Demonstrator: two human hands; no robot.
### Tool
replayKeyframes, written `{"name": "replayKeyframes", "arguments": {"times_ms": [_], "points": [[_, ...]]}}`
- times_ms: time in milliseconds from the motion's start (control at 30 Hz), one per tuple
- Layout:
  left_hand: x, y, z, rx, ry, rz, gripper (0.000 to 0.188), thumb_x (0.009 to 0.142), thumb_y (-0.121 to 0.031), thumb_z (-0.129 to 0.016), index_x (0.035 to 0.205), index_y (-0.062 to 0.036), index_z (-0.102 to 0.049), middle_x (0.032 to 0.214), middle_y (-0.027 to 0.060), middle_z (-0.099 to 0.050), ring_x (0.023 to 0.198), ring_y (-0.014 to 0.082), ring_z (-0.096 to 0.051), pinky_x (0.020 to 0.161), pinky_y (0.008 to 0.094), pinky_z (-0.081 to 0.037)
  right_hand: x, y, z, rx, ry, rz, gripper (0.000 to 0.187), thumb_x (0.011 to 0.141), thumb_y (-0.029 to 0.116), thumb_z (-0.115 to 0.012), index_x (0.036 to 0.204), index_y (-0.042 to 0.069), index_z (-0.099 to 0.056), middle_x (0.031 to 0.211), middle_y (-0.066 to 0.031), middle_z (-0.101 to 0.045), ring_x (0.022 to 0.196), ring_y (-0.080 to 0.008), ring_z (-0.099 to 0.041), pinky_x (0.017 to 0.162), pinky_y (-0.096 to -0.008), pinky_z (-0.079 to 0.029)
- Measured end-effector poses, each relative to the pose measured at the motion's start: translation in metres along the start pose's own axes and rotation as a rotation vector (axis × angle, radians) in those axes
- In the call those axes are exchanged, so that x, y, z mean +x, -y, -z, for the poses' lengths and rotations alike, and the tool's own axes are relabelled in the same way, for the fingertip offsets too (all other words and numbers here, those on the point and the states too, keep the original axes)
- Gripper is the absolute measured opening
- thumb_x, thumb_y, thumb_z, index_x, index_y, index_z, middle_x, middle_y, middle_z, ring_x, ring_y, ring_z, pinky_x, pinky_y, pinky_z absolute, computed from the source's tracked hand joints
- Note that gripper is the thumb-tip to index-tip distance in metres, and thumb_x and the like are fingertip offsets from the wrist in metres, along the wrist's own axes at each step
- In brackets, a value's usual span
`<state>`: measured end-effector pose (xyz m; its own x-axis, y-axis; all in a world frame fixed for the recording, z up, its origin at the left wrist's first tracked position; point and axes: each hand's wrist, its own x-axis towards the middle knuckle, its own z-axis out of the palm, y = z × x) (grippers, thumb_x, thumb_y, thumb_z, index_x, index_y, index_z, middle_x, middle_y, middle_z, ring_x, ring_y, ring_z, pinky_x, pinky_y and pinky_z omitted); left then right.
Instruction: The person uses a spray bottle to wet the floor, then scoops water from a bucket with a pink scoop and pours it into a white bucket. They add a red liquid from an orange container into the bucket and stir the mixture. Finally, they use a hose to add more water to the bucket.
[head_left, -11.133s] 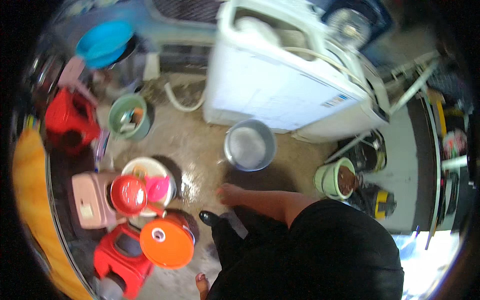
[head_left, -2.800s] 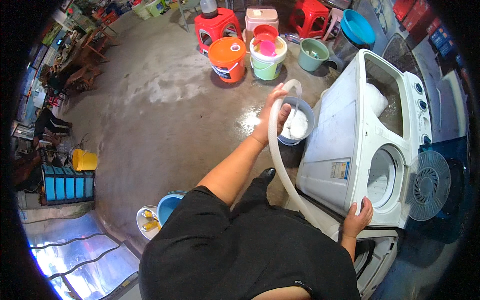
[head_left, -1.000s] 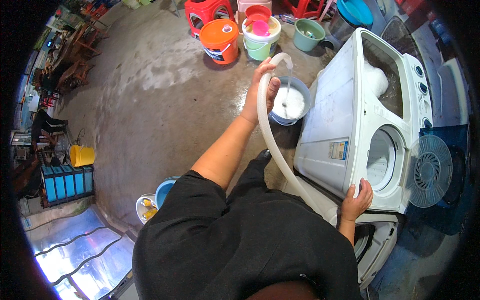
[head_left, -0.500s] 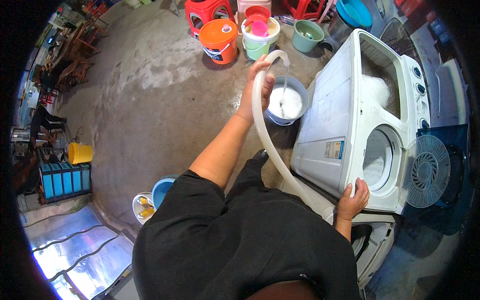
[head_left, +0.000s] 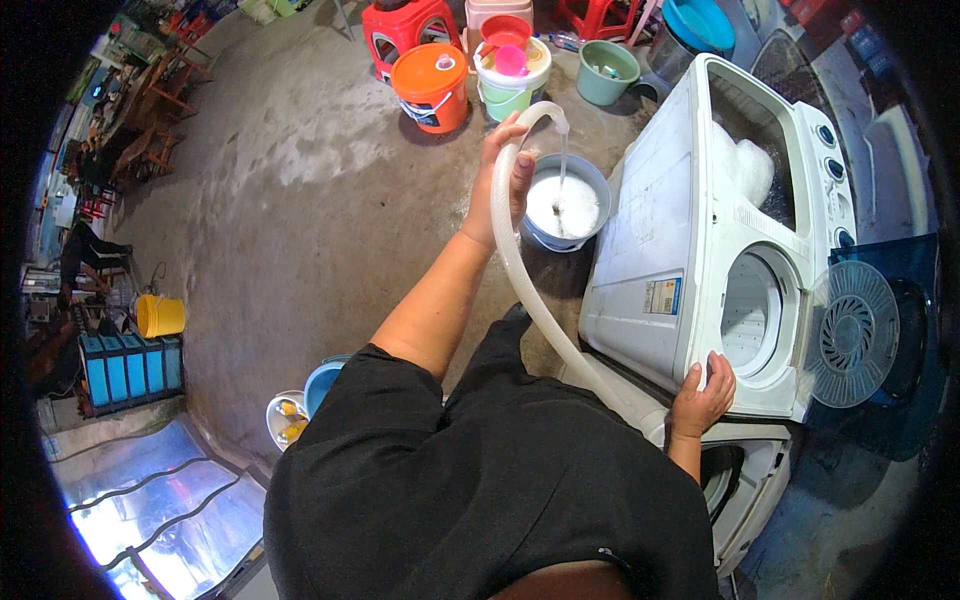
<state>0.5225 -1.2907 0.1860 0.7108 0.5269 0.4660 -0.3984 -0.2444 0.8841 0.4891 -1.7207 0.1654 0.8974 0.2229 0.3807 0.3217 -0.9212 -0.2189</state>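
Observation:
My left hand (head_left: 497, 185) is wrapped round a pale, translucent hose (head_left: 522, 255), holding its bent upper end in the air. Water pours from the hose's mouth into a grey-blue bucket (head_left: 602, 192) on the floor, where white foam (head_left: 570, 205) covers the surface. At the right stands a white twin-tub washing machine (head_left: 650, 230). My right hand (head_left: 702, 402) rests on its near corner with the fingers apart, beside the round spin tub (head_left: 750, 310). White material, cloth or suds, shows in the larger wash tub (head_left: 770, 130). The hose's lower end is hidden behind my clothing.
An orange lidded bucket (head_left: 432, 85), a white-green bucket (head_left: 512, 85) with scoops and a green basin (head_left: 607, 72) stand beyond. A clear round lid (head_left: 853, 335) sticks out right of the machine. Two containers, one a blue basin (head_left: 323, 383), sit by my left leg.
The view has shifted slightly. My left hand keeps the hose over the bucket, and water is still running. The right hand stays at the machine's corner.

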Motion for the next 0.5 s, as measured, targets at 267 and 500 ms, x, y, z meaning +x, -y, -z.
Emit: {"name": "replayKeyframes", "arguments": {"times_ms": [267,500], "points": [[-0.001,-0.0017,0.0,-0.036,0.011,0.032,0.056,0.094,-0.054,-0.049,0.128,-0.0095,-0.043,0.146,0.0242,-0.035,0.134,0.0345,-0.037,0.111,0.0408,-0.027,0.0005,0.0012,-0.0002,-0.006,-0.006,0.001,0.035,0.089,0.028,-0.057,0.116,0.006,-0.06,0.119,-0.0122,-0.059,0.115,-0.0323,-0.051,0.1,-0.0464,-0.037],[-0.0031,-0.0042,0.0035,-0.034,0.009,0.033,0.056,0.094,-0.054,-0.05,0.128,-0.0093,-0.044,0.146,0.0238,-0.034,0.134,0.0334,-0.036,0.111,0.0401,-0.027,0.0007,0.0022,0.0005,-0.016,-0.006,-0.006,0.034,0.089,0.028,-0.056,0.115,0.006,-0.06,0.119,-0.0124,-0.059,0.115,-0.0326,-0.051,0.099,-0.0467,-0.037]]}}
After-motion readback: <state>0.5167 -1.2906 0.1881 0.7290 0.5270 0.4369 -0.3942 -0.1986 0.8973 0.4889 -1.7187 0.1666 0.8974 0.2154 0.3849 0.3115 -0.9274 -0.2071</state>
